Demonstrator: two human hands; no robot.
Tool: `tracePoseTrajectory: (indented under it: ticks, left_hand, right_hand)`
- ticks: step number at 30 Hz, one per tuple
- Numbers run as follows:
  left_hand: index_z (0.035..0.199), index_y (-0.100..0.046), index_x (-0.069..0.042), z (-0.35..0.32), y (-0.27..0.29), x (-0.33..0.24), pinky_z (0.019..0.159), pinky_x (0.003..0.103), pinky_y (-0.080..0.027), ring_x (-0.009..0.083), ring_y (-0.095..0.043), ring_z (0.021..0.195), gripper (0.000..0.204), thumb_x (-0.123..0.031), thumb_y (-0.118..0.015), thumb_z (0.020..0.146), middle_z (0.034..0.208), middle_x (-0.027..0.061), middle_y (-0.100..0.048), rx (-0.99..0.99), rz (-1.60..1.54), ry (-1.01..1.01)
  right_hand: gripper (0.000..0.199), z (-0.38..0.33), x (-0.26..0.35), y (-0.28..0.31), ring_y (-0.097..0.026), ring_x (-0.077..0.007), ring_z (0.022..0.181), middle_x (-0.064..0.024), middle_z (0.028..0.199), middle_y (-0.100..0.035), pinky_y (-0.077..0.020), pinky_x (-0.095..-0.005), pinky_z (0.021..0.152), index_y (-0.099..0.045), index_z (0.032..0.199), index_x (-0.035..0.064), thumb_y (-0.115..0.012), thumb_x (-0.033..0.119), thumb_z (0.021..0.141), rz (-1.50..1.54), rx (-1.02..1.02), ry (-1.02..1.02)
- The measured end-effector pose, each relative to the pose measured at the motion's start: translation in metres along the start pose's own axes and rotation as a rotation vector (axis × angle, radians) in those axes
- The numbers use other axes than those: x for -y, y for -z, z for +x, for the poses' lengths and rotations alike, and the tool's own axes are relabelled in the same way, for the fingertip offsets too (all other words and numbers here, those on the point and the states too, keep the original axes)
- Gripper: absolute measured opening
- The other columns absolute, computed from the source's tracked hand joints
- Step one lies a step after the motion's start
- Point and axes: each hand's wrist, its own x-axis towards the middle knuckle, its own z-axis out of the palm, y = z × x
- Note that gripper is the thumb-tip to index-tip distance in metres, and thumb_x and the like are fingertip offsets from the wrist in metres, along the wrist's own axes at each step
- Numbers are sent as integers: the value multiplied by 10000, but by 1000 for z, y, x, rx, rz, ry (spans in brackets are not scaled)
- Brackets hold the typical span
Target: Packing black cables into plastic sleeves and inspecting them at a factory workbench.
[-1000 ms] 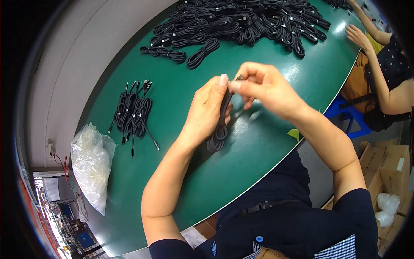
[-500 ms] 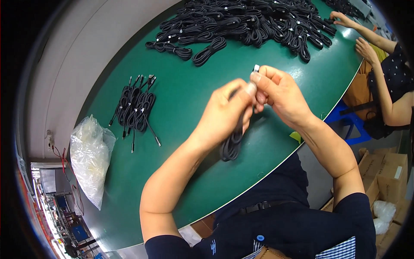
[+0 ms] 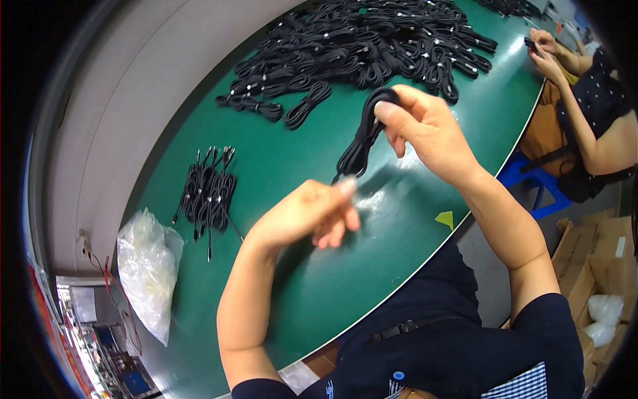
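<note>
My right hand (image 3: 428,130) grips the upper looped end of a coiled black cable (image 3: 359,146) between thumb and fingers. The coil hangs slanting down to the left above the green table. Close below its lower end is my left hand (image 3: 309,216), slightly blurred, with thumb and curled fingers apart and nothing visible between them. A thin cable end passes near the left thumb; whether they touch is unclear. Left of that hand lies a small group of tied black cables (image 3: 209,193), their metal plugs pointing mostly away from me.
A large heap of coiled black cables (image 3: 359,50) covers the far side of the green table (image 3: 299,299). A clear plastic bag (image 3: 147,272) lies at the left edge. Across to the right, another person's hands (image 3: 545,53) hold something dark. Cardboard boxes (image 3: 591,259) stand lower right.
My hands have moved apart: the left went down and left, off the coil's middle. The right now holds the coil's looped end instead of the pale plug. The view has shifted slightly.
</note>
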Motion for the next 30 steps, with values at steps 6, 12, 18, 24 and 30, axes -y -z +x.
tracePoseTrajectory:
  ticks: [6, 12, 18, 24, 30]
  left_hand:
    - [1022, -575, -26, 5, -23, -23, 693, 212, -419, 49, -496, 790, 276, -159, -702, 815, 876, -21, -551, -557, 100, -591]
    - [1065, -563, -8, 15, -24, -24, 713, 218, -433, 63, -523, 781, 251, -128, -642, 860, 884, 8, -595, -364, -295, -449]
    - [1081, -576, -11, 22, -21, -9, 798, 258, -493, 124, -609, 841, 241, -126, -635, 877, 945, 42, -619, -331, -500, -439]
    - [1021, -596, 12, 23, -30, -6, 780, 257, -497, 132, -612, 836, 211, -173, -592, 918, 985, 44, -542, -349, -383, -610]
    - [955, -576, -90, 13, -33, -7, 634, 184, -389, 37, -492, 759, 244, -332, -554, 938, 862, -34, -554, -325, -443, -495]
  right_hand:
    - [263, 1, -5, -1, -499, -58, 536, 7, 643, -550, -408, -199, 502, -592, 848, 39, -595, 295, 906, 97, 192, -131]
    - [258, -2, -9, -8, -575, -106, 556, -35, 670, -574, -478, -224, 517, -492, 1007, 31, -573, 262, 930, 262, 138, -218]
    - [202, -14, -8, -24, -604, -100, 648, -53, 765, -608, -514, -226, 595, -490, 1015, 21, -604, 145, 903, 278, -15, -108]
    - [148, -19, -8, -23, -600, -76, 724, -49, 861, -624, -516, -206, 621, -527, 943, 14, -643, 58, 863, 198, 2, -53]
    - [121, -28, -10, -27, -591, -77, 727, -43, 855, -602, -518, -214, 637, -539, 964, 5, -612, 18, 868, 170, 59, -93]
